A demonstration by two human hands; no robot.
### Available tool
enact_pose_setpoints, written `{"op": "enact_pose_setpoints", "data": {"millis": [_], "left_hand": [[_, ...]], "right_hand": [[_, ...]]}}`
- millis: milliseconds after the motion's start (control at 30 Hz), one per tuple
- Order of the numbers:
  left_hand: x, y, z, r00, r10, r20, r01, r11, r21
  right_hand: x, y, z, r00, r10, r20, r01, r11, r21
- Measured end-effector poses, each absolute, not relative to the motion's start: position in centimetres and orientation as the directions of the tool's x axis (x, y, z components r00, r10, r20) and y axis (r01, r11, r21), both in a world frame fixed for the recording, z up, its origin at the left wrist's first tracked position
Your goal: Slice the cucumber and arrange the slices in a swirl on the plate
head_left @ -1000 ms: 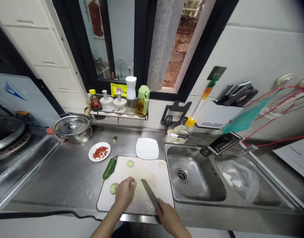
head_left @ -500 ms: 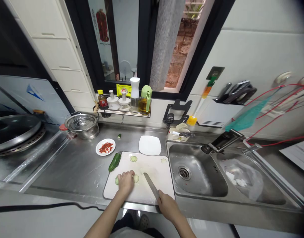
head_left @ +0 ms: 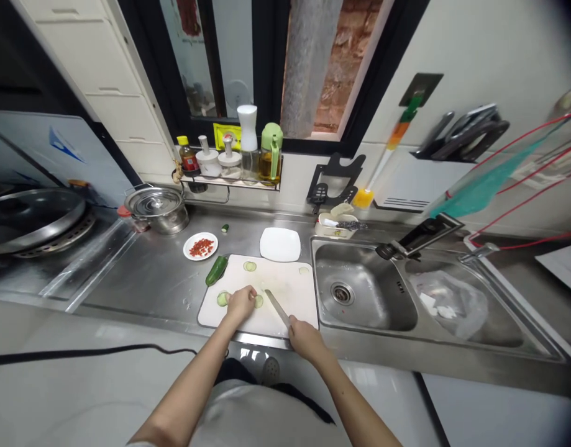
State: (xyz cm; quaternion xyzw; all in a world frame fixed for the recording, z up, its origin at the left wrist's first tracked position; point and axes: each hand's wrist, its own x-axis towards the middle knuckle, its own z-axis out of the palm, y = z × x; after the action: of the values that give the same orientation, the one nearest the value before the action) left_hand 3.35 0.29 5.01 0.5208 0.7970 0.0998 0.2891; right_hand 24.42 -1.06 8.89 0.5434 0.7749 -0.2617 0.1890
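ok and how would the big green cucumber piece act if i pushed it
The cucumber piece looks thick, so it would probably stay stiff. Its rounded, elongated shape suggests it may roll if pushed sideways. Its skin looks fairly smooth, so it might slip a little.

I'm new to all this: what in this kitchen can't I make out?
All in the head view:
- Under the left hand: its palm and fingers hide whatever lies there.
- The knife: most of its handle is hidden by the right hand.
- The pot: contents hidden by its lid.
- The pan: cut off by the left edge.
- The yellow-capped bottle: label print too small.
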Motion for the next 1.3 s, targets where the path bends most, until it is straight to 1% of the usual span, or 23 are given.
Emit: {"op": "enact_pose_setpoints", "data": {"millis": [100, 200, 367, 533, 667, 1067, 1300], "left_hand": [[3.1, 0.1, 4.6, -0.29, 0.9, -0.325, 0.812, 0.411, 0.415], [2.5, 0.0, 4.3, -0.259, 0.915, -0.308, 0.837, 0.372, 0.4], [1.2, 0.5, 4.0, -0.25, 0.924, -0.29, 0.856, 0.351, 0.379], [0.7, 1.2, 3.5, -0.2, 0.915, -0.35, 0.862, 0.335, 0.382], [0.7, 1.7, 3.2, -0.21, 0.898, -0.386, 0.865, 0.355, 0.354], [0.7, 2.0, 3.3, -0.246, 0.883, -0.401, 0.842, 0.4, 0.362], [0.6, 2.1, 3.2, -0.247, 0.878, -0.409, 0.839, 0.405, 0.364]], "right_hand": [[24.4, -1.1, 8.8, -0.354, 0.741, -0.571, 0.935, 0.289, -0.205], [24.3, -1.4, 9.0, -0.364, 0.752, -0.55, 0.931, 0.297, -0.209], [23.4, -2.3, 9.9, -0.347, 0.767, -0.54, 0.937, 0.307, -0.167], [22.2, -2.6, 10.3, -0.348, 0.728, -0.59, 0.934, 0.326, -0.148], [21.7, -2.6, 10.0, -0.35, 0.714, -0.606, 0.931, 0.339, -0.138], [21.4, -2.3, 9.7, -0.354, 0.685, -0.637, 0.929, 0.338, -0.153], [21.0, -2.3, 9.9, -0.343, 0.694, -0.633, 0.926, 0.362, -0.105]]}}
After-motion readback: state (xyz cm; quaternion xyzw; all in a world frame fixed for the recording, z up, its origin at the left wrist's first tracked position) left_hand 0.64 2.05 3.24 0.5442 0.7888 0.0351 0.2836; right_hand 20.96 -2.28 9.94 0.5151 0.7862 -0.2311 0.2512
